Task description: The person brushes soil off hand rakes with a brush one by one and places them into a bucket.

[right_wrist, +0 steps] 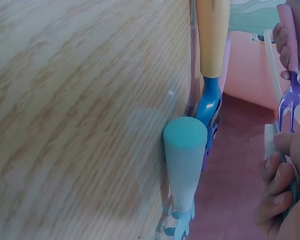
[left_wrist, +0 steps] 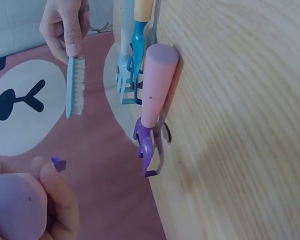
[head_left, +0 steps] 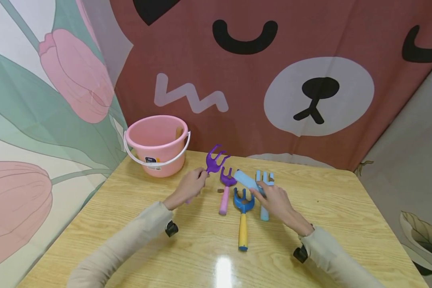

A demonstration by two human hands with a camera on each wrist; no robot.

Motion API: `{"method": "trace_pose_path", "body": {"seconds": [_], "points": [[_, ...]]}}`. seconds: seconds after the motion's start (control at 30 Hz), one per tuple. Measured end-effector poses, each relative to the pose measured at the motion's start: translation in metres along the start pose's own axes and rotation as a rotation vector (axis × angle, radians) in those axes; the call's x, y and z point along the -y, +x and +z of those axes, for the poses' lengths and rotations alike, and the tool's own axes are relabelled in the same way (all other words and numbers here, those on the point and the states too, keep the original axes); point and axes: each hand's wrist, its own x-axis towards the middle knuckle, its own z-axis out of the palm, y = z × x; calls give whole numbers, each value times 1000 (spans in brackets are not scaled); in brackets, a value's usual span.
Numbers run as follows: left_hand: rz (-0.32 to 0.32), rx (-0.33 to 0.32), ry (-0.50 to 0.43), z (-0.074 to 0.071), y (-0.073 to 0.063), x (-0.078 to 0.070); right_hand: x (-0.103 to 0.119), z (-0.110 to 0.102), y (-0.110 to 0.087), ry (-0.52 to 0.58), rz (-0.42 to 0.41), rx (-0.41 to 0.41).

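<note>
My left hand [head_left: 191, 185] grips the pink handle of a purple toy hand rake [head_left: 212, 164], its tines raised toward the back. In my right hand [head_left: 278, 202] is a light blue brush [head_left: 245, 179]; the left wrist view shows its white bristles [left_wrist: 79, 86]. Between and below the hands lie three more toy rakes: a purple one with a pink handle [head_left: 224, 201], a blue one with a yellow handle [head_left: 243, 230], and a light blue one [head_left: 264, 213] partly under the right hand. Small brown bits cling to their heads. The brush is apart from the held rake.
A pink bucket [head_left: 162, 168] with a white handle stands at the back left, an orange-brown piece [head_left: 179, 133] inside it. Another brown bit [head_left: 220, 191] lies on the wooden table [head_left: 187, 248]. Printed cloth [head_left: 245, 80] hangs behind the table.
</note>
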Motion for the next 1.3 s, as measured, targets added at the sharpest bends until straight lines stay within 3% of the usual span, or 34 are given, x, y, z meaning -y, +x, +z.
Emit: {"method": "trace_pose_path", "body": {"seconds": [0.2, 0.87, 1.07, 1.3], "points": [[34, -10, 40, -3, 3, -3, -1, 2, 0, 0, -10, -1], [0, 85, -186, -8, 9, -10, -2, 4, 0, -2, -18, 5], [8, 74, -153, -14, 12, -15, -2, 4, 0, 1, -23, -2], [-16, 9, -86, -18, 14, -20, -1, 5, -1, 4, -24, -2]]}}
